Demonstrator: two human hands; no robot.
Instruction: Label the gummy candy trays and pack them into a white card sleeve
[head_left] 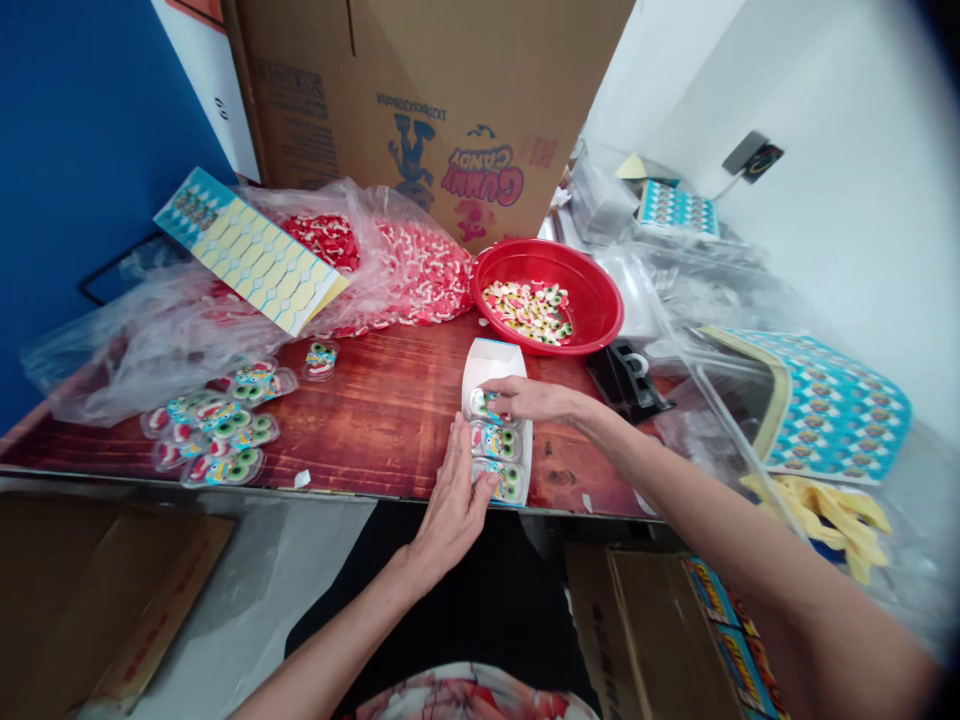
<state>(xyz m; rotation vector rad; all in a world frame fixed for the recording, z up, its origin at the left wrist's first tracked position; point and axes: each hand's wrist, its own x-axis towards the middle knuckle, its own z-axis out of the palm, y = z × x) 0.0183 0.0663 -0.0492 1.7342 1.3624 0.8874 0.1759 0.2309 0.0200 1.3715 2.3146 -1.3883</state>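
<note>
Candy packets (pixel 496 440) are lining a white tray (pixel 489 362) at the table's near edge, right hand (pixel 529 398) fingers pinching one, left hand (pixel 454 500) flat alongside, risking nudging it off.

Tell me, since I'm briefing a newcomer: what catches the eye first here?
The round red plastic bowl of gummies at the back of the wooden table. Nearer, both hands, left and right, touch packaged candies in a narrow white cardboard tray.
</note>
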